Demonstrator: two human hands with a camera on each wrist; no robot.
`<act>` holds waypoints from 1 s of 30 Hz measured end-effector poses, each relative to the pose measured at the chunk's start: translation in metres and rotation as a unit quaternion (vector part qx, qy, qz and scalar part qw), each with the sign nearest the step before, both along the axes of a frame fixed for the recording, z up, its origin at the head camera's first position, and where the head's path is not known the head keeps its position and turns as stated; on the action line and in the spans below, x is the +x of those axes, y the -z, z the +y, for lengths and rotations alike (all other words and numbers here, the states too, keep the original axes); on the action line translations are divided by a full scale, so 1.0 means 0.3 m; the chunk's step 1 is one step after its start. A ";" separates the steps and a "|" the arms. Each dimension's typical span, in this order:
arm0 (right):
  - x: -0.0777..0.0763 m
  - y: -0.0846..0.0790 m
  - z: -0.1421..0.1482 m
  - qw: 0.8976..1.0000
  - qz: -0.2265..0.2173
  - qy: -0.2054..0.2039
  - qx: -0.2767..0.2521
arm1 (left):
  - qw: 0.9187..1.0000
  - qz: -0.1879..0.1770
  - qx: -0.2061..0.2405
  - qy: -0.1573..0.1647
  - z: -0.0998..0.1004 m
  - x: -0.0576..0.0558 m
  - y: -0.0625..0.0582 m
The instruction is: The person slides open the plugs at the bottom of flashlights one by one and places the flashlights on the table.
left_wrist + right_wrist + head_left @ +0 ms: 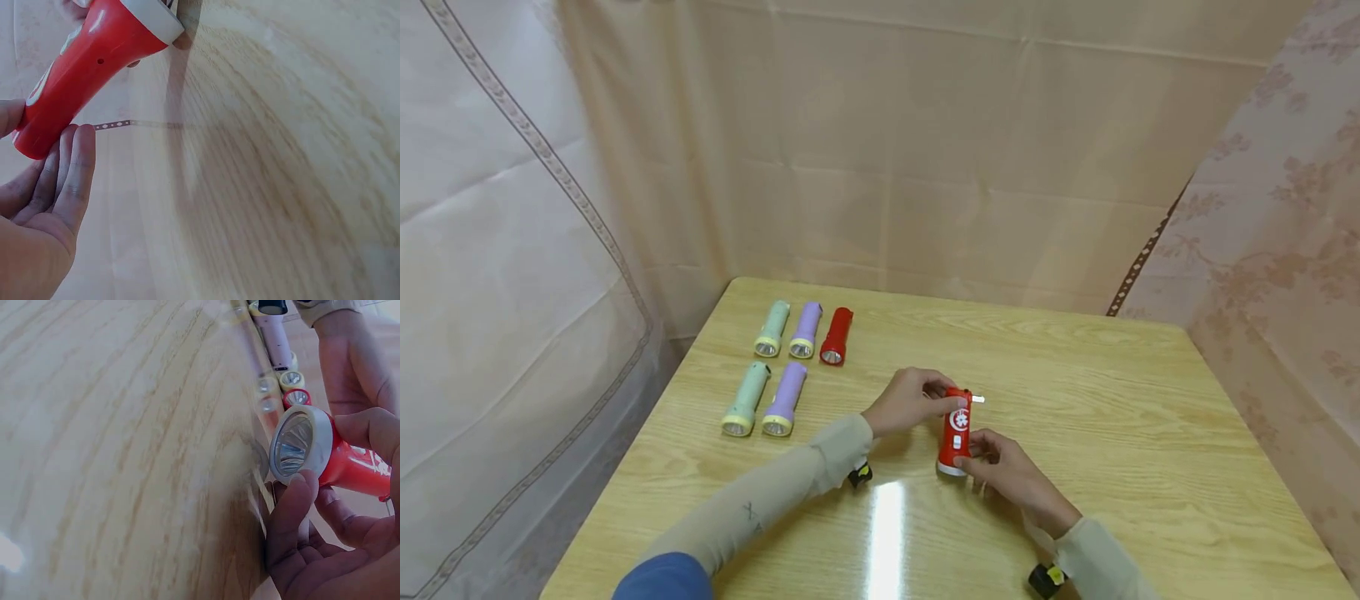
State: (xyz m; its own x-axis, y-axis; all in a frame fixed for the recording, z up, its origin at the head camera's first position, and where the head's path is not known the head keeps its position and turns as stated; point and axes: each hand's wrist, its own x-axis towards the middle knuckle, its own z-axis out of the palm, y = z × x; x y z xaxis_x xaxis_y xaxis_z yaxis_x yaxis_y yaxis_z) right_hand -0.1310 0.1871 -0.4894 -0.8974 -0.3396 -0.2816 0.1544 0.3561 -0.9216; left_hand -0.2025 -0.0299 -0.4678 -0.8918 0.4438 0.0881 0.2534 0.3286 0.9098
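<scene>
A red flashlight with a white head rim, a white emblem and a white switch is held between both hands over the table, its lens end toward the person. My left hand pinches the tail end between thumb and fingers, as the left wrist view also shows. At the head end, my right hand grips the body, thumb on one side and fingers round the other. In the right wrist view a fingertip lies against the white rim. A small white piece sticks out sideways from the tail.
On the table's left lie two rows of flashlights: a green one, a purple one and a red one behind, another green and another purple in front. Cloth curtains surround the wooden table.
</scene>
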 end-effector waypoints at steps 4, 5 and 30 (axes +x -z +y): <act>0.007 -0.003 -0.005 1.000 -0.009 0.011 0.004 | 1.000 -0.007 -0.009 -0.008 0.002 -0.013 0.013; 0.008 -0.003 -0.007 1.000 -0.012 0.013 0.004 | 1.000 -0.009 -0.011 -0.011 0.002 -0.015 0.016; 0.010 0.000 -0.039 0.996 -0.012 0.063 0.054 | 0.995 -0.065 -0.012 -0.076 -0.003 -0.036 0.049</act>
State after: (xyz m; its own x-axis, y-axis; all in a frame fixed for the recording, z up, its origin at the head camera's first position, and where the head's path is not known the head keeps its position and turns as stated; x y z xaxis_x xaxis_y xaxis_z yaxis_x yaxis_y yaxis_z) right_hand -0.1280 0.1754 -0.4893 -0.9235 -0.1913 -0.3325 0.2261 0.4289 -0.8746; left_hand -0.2133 -0.0308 -0.4825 -0.9519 0.3033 -0.0421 0.0790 0.3761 0.9232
